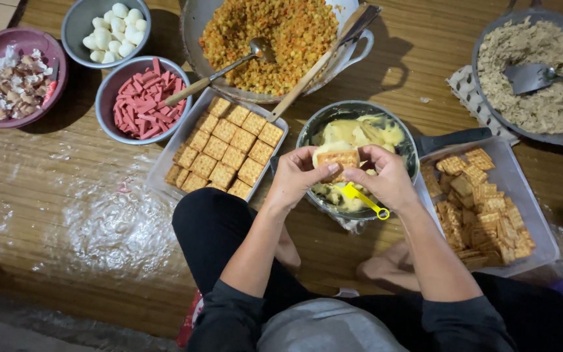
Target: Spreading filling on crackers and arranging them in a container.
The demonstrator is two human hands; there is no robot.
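Observation:
My left hand (298,175) and my right hand (386,177) together hold a square cracker (337,158) with pale yellow filling under it, over a dark pan of yellow cream (360,133). A small yellow spoon (361,197) hangs from my right hand's lower fingers. Left of the pan, a clear tray (164,171) holds rows of filled crackers (224,151). To the right, another clear tray (530,207) holds loose plain crackers (483,205).
On the wooden floor stand a big pan of orange-yellow chopped filling (270,40) with a spoon and spatula, a grey bowl of red sausage sticks (141,99), a bowl of peeled small eggs (113,29), a purple bowl of shells (9,79), and a pan of beige shreds (541,72).

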